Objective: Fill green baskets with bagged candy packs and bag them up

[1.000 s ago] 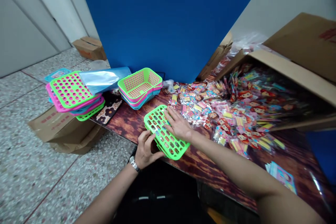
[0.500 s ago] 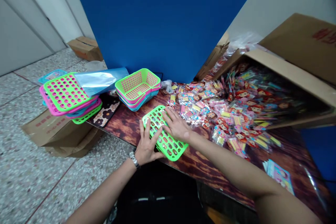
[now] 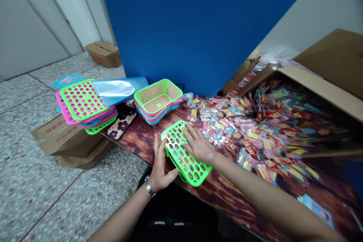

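Right hand rests on green lid, fingers apart; left hand touches left edge, thumb and fingers apart.

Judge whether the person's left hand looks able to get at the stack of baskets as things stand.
Probably yes: the left hand is at the side of the green holed lid, the stack of baskets sits just beyond, and nothing seems to block the way across the table.

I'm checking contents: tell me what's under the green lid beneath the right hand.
Holes in the green lid show brownish and pale patches, too small to identify. The right hand and solid plastic hide the rest.
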{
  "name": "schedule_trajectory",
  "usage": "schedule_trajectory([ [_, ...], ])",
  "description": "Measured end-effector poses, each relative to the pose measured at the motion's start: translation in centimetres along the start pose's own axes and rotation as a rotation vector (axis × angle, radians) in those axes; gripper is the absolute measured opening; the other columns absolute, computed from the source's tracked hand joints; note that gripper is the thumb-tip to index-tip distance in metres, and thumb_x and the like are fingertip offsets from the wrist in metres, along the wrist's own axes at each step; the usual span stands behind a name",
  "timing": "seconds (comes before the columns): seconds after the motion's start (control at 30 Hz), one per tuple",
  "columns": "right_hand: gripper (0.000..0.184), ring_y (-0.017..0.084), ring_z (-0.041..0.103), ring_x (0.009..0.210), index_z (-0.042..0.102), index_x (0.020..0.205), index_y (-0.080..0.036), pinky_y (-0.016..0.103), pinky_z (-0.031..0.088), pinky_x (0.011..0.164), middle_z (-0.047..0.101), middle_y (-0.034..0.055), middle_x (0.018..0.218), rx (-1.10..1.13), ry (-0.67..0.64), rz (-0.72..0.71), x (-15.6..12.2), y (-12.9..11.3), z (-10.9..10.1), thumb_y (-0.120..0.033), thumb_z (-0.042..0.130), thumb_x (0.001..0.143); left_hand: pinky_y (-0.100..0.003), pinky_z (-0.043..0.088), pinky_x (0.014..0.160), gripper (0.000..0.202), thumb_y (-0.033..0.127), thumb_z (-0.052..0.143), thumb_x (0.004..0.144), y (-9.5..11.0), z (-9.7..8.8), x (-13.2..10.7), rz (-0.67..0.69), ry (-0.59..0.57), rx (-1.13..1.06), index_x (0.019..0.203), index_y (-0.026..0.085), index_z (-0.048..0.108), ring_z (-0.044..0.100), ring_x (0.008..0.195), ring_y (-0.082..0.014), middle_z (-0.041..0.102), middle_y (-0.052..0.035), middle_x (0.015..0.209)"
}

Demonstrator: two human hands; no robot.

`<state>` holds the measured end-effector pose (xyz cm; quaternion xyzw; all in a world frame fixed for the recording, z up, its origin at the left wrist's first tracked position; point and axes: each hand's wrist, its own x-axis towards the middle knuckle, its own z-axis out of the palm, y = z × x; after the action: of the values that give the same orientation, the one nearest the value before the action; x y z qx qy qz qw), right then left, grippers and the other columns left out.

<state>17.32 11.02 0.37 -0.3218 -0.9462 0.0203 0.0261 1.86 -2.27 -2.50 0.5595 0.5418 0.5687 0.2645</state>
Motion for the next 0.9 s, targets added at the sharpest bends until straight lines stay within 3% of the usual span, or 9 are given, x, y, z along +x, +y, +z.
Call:
schedule_trajectory([
  [0.07,0.060,0.033,0.035,0.125,0.031,0.140,-0.012,0.049,0.038,0.097,0.022,0.0157,0.148,-0.017,0.015,-0.007,0.0,0.1,0.2,-0.047,0.032,0.092,-0.044,0.035,0.104,0.075,0.034,0.057,0.083,0.1,0.9,0.2,-0.118,0.179,-0.208,0.142,0.019,0.014,0.024,0.135,-0.0316,0.007,-0.0174,0.150],
  [0.17,0.060,0.033,0.038,0.124,0.030,0.141,-0.013,0.048,0.041,0.094,0.023,0.0146,0.148,-0.041,0.031,-0.014,-0.1,0.3,0.6,-0.047,0.031,0.092,-0.040,0.040,0.102,0.065,0.027,0.055,0.086,0.1,2.0,0.8,-0.228,0.279,-0.378,0.139,0.019,0.020,0.039,0.128,-0.0263,0.034,-0.0169,0.141],
  [0.37,0.059,0.033,0.034,0.126,0.033,0.139,-0.010,0.047,0.039,0.097,0.024,0.0169,0.147,-0.071,0.071,-0.054,0.0,0.3,1.0,-0.046,0.033,0.092,-0.038,0.049,0.092,0.054,0.032,0.062,0.082,-0.7,2.1,2.1,-0.424,0.391,-0.307,0.128,0.020,0.037,0.059,0.107,-0.0225,0.056,-0.0115,0.122],
  [0.57,0.060,0.035,0.036,0.124,0.031,0.141,-0.013,0.050,0.042,0.093,0.024,0.0142,0.148,-0.063,0.022,0.000,0.1,-0.1,0.8,-0.046,0.036,0.091,-0.035,0.051,0.090,0.047,0.029,0.061,0.082,-1.4,1.9,2.3,-0.378,0.414,-0.286,0.122,0.017,0.040,0.059,0.107,-0.0215,0.056,-0.0126,0.120],
  [0.7,0.060,0.035,0.033,0.127,0.030,0.141,-0.014,0.051,0.039,0.097,0.024,0.0143,0.148,-0.005,-0.006,0.004,0.0,-0.1,0.4,-0.046,0.037,0.091,-0.036,0.050,0.091,0.050,0.029,0.058,0.084,-1.7,1.3,2.1,-0.353,0.338,-0.181,0.127,0.018,0.037,0.057,0.109,-0.0215,0.053,-0.0126,0.124],
  [0.9,0.063,0.033,0.027,0.132,0.020,0.144,-0.016,0.049,0.040,0.098,0.011,0.0152,0.151,0.187,0.028,0.073,-0.1,0.4,0.1,-0.047,0.034,0.091,-0.044,0.031,0.108,0.053,0.027,0.056,0.084,-2.2,0.3,2.4,-0.131,0.210,0.164,0.133,0.020,0.038,0.037,0.128,-0.0245,0.041,-0.0119,0.136],
])
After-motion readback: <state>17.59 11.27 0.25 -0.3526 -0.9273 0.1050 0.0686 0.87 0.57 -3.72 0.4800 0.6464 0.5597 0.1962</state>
